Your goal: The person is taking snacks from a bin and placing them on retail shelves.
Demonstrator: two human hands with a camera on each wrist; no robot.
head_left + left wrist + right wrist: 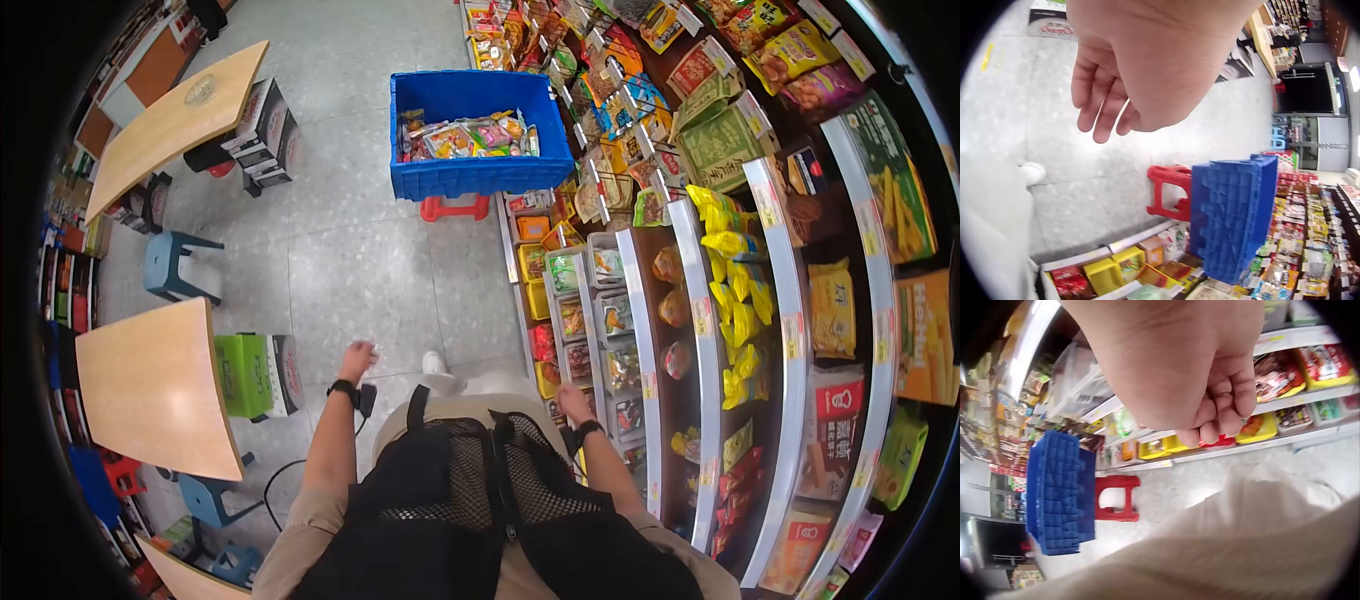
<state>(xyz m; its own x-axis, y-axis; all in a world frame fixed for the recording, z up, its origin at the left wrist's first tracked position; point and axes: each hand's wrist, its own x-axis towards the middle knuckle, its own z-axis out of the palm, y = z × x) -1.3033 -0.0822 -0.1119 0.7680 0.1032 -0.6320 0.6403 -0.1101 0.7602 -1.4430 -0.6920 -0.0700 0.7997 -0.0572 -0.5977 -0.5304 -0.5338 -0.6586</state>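
My left hand (359, 360) hangs over the grey floor at my side, its fingers loosely bent around nothing. In the left wrist view that hand (1141, 75) shows relaxed fingers. The right hand (573, 402) is beside the lower snack shelves, also without anything in it; its fingers (1225, 412) curl loosely in the right wrist view. Ahead of me a blue crate (480, 180) sits on a red stool (455, 208). Inside the crate lie several packaged snacks (480, 137). Both hands are well apart from the crate.
Shelves (705, 320) packed with bagged snacks run along my right, with yellow bags (740, 300) hanging there. On the left stand wooden tables (150, 370), a blue-grey stool (170, 265) and a green box (243, 375). Grey tiled floor (340, 270) lies between.
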